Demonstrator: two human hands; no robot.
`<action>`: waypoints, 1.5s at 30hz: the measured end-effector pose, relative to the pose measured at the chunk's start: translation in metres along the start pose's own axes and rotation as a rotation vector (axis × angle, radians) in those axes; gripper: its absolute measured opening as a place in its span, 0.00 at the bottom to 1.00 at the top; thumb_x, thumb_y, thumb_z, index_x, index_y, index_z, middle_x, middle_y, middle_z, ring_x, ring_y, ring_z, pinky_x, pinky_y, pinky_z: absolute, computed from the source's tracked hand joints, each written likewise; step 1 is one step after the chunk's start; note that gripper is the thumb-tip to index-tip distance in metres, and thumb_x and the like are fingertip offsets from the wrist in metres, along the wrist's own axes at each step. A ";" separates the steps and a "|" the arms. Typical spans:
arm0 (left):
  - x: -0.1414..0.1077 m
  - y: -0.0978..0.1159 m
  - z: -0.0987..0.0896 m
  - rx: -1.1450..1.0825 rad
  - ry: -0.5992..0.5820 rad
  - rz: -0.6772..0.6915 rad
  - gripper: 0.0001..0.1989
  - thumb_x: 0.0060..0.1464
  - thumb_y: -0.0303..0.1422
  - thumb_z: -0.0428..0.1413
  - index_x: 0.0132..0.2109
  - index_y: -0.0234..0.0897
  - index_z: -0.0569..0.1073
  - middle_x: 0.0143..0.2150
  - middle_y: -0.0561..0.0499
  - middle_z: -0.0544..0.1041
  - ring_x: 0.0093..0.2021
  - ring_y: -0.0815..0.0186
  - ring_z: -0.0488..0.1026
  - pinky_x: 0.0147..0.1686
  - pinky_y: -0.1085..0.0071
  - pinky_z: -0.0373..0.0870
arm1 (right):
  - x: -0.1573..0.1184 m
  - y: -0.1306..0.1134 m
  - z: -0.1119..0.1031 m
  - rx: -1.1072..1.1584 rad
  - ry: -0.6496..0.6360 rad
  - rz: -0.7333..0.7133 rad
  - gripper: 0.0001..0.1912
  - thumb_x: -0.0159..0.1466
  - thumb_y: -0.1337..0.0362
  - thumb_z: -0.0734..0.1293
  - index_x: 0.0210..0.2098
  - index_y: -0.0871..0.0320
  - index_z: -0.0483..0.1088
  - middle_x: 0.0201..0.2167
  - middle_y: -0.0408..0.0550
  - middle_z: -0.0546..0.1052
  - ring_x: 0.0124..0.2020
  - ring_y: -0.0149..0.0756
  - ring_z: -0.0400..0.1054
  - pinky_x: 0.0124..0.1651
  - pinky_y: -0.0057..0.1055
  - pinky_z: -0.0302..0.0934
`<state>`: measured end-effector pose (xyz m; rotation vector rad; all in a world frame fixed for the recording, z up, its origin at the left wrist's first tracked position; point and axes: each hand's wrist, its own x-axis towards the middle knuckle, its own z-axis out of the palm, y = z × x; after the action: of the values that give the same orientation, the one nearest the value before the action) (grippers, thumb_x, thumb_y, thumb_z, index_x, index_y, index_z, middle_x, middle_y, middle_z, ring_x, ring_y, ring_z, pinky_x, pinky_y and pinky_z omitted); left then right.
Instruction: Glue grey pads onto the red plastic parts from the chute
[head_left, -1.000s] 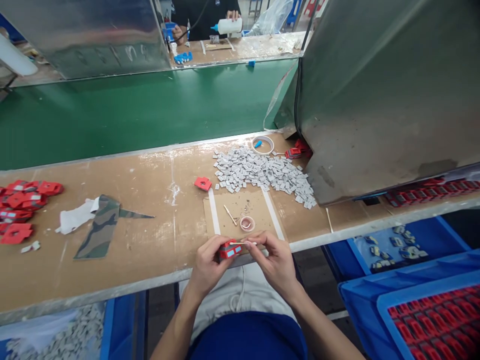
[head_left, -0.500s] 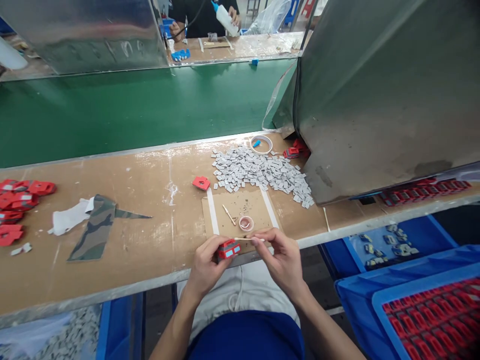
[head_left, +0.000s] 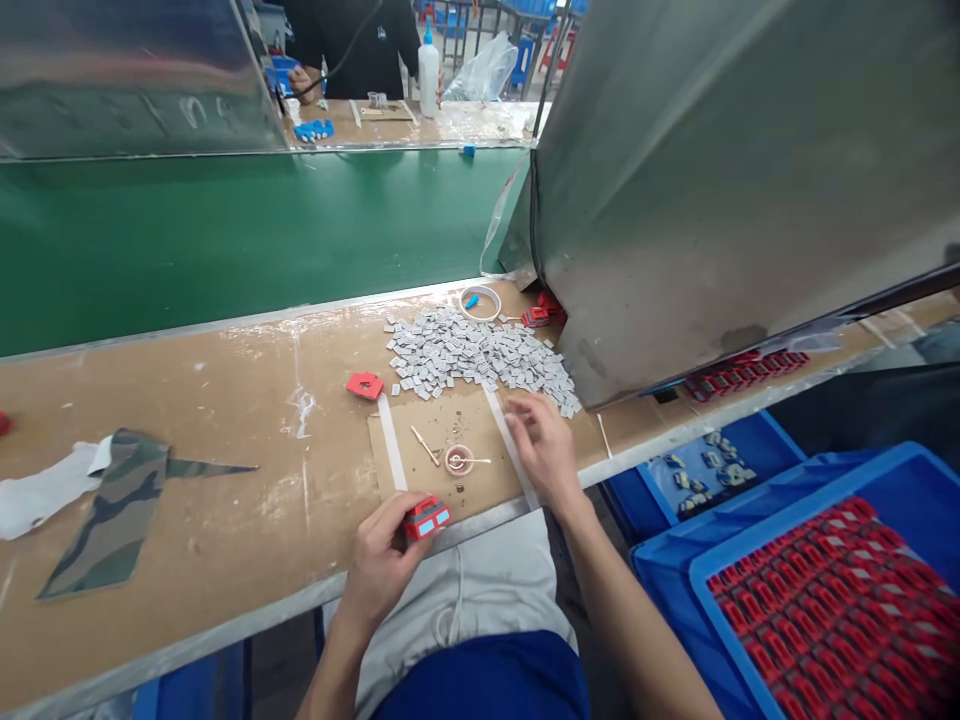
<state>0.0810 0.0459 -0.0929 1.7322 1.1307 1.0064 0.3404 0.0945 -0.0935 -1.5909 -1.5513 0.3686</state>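
Observation:
My left hand grips a small red toy vehicle with light-blue windows at the table's front edge. Beyond it, a thin stick leans in a little round cup of reddish-brown stuff on a cardboard sheet. My right hand hovers near the lower right of a pile of small grey rectangular pieces. Its fingers are bent and apart, with nothing visible in them. A second stick lies left of the cup. To the upper left rests a red part.
A metal panel rises at the right. Blue crates with rows of red vehicles stand below it. Camouflage cloth lies at the left. Across the green belt, a person holds a white bottle.
My right hand has let go of the stick, now in the cup, and moved up toward the grey pile. My left hand still holds the red vehicle. The view has shifted rightward.

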 end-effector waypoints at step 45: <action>-0.011 -0.012 -0.005 -0.362 -0.136 -0.221 0.20 0.52 0.44 0.70 0.47 0.37 0.81 0.40 0.46 0.84 0.36 0.62 0.81 0.38 0.71 0.75 | -0.048 -0.091 -0.015 0.457 -0.527 0.100 0.07 0.71 0.66 0.67 0.38 0.55 0.78 0.36 0.47 0.77 0.38 0.34 0.73 0.42 0.29 0.68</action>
<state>0.0697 0.0397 -0.1039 1.3348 0.9607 0.8798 0.2818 0.0316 -0.0353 -1.2633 -1.6103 1.1849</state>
